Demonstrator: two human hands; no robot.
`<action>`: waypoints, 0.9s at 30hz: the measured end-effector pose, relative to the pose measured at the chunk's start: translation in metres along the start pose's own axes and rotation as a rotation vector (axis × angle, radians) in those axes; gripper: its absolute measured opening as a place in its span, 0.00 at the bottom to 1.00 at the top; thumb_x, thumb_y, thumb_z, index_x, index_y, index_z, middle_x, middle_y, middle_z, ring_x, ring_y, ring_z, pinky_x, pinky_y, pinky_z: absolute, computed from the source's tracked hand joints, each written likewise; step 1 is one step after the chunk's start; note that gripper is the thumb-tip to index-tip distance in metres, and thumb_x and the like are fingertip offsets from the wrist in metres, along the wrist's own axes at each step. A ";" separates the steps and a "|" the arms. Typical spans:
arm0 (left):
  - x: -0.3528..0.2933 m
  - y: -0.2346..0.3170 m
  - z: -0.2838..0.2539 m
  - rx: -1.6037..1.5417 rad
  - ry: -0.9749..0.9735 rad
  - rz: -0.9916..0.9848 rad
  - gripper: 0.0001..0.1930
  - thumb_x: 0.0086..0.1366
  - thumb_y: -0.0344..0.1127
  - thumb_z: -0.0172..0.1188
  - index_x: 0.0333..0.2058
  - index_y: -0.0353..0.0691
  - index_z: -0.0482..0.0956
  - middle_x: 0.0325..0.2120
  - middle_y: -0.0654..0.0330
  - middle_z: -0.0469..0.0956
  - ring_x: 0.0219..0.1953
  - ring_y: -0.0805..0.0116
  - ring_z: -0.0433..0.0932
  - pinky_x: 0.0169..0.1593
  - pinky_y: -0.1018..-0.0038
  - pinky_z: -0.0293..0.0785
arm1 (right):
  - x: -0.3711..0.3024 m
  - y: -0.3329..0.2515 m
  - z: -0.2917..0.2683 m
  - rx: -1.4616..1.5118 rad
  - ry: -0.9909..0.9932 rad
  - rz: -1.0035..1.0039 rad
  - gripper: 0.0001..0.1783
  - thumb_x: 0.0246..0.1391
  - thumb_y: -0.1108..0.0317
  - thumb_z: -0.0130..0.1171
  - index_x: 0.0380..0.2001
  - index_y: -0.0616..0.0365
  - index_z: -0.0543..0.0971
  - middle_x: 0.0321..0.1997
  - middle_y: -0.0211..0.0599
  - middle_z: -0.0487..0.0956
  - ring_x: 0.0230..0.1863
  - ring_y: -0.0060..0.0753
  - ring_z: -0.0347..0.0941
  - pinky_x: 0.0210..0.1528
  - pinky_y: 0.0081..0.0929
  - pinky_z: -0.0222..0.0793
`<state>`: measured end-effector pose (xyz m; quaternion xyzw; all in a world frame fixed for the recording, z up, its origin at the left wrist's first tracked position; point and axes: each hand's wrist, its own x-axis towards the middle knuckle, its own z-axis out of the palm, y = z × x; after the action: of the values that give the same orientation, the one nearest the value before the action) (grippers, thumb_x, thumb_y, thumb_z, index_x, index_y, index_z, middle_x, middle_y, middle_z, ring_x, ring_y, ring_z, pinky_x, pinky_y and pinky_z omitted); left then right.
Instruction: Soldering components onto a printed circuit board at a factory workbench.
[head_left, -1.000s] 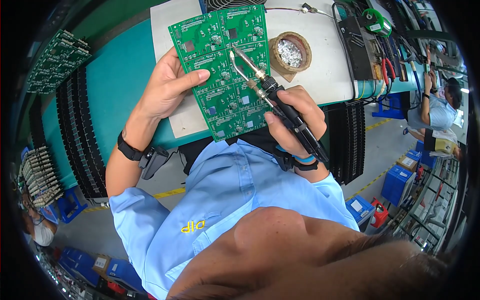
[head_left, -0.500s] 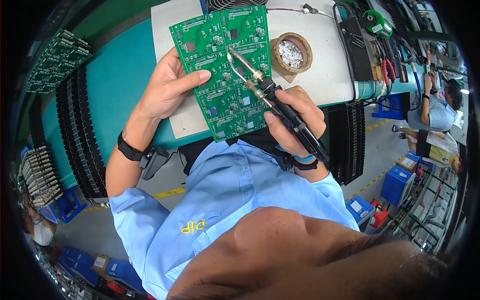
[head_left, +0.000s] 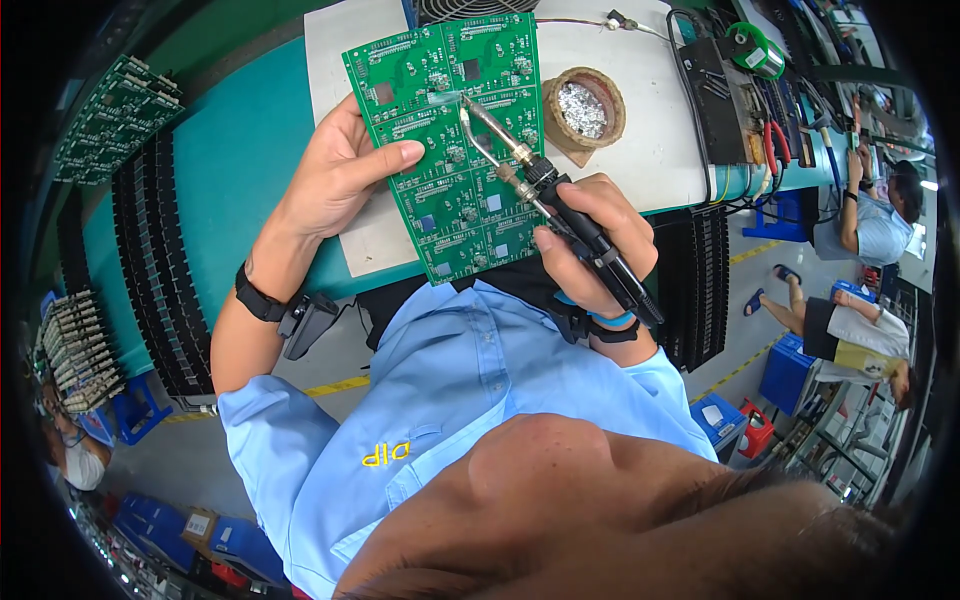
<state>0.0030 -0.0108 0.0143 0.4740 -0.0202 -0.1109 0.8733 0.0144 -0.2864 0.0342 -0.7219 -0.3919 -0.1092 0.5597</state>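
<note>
Head view: the left hand (head_left: 345, 172) grips a green circuit board (head_left: 446, 160). The right hand (head_left: 625, 230) clasps a two-tipped soldering tool (head_left: 585, 230), smoke (head_left: 442, 98) curling by its tips.

Grey floor (head_left: 740, 335), yellow stripe (head_left: 342, 386) crossing it. Teal tabletop (head_left: 235, 140). Blue stool (head_left: 140, 412) left; blue crates (head_left: 787, 375) near shelving (head_left: 858, 440), right.

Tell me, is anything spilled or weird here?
One odd thing: a faint pale wisp, perhaps smoke, hazes the green board by the tips of the black tool. It blurs a small patch, unlike the crisp parts around it. The silvery bits sit inside the bowl.
</note>
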 end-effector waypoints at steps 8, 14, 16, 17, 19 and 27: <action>0.000 -0.002 -0.001 0.015 0.005 0.015 0.29 0.64 0.20 0.62 0.62 0.35 0.64 0.54 0.54 0.76 0.54 0.66 0.78 0.57 0.68 0.77 | 0.001 0.000 0.001 -0.031 -0.014 0.031 0.25 0.41 0.81 0.69 0.46 0.72 0.77 0.31 0.47 0.80 0.32 0.38 0.76 0.36 0.31 0.69; -0.001 0.000 0.000 0.008 0.002 -0.002 0.29 0.64 0.20 0.62 0.62 0.35 0.63 0.54 0.54 0.76 0.54 0.66 0.78 0.57 0.67 0.77 | 0.002 -0.002 -0.001 -0.027 -0.019 0.021 0.24 0.41 0.81 0.69 0.46 0.72 0.77 0.31 0.47 0.80 0.32 0.38 0.76 0.36 0.31 0.69; 0.000 -0.001 0.000 0.009 0.001 0.001 0.29 0.64 0.20 0.62 0.62 0.35 0.63 0.54 0.54 0.76 0.54 0.66 0.78 0.57 0.67 0.77 | 0.002 -0.002 -0.002 -0.028 -0.019 0.019 0.24 0.41 0.81 0.69 0.45 0.72 0.77 0.31 0.47 0.80 0.32 0.38 0.76 0.36 0.31 0.69; 0.000 -0.001 -0.001 0.010 0.002 0.005 0.29 0.64 0.20 0.61 0.62 0.35 0.64 0.54 0.54 0.76 0.54 0.66 0.78 0.57 0.67 0.77 | 0.002 -0.002 -0.002 -0.026 -0.017 0.015 0.24 0.41 0.80 0.69 0.46 0.72 0.77 0.31 0.47 0.79 0.32 0.38 0.76 0.36 0.31 0.69; 0.000 -0.001 -0.001 0.011 0.001 0.007 0.29 0.64 0.20 0.61 0.62 0.35 0.64 0.54 0.54 0.76 0.54 0.66 0.78 0.57 0.67 0.77 | 0.000 -0.002 -0.004 -0.020 -0.014 0.009 0.24 0.41 0.80 0.69 0.46 0.72 0.77 0.30 0.47 0.79 0.32 0.38 0.76 0.36 0.30 0.69; 0.000 -0.003 -0.006 0.022 0.068 -0.006 0.28 0.65 0.22 0.61 0.62 0.35 0.63 0.53 0.55 0.77 0.52 0.69 0.78 0.56 0.70 0.76 | -0.034 0.012 -0.018 -0.150 0.268 0.143 0.23 0.46 0.82 0.66 0.49 0.70 0.76 0.39 0.46 0.80 0.34 0.33 0.76 0.41 0.28 0.72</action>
<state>0.0037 -0.0071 0.0087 0.4874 0.0098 -0.0972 0.8677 0.0051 -0.3183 0.0110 -0.7667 -0.2519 -0.1934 0.5580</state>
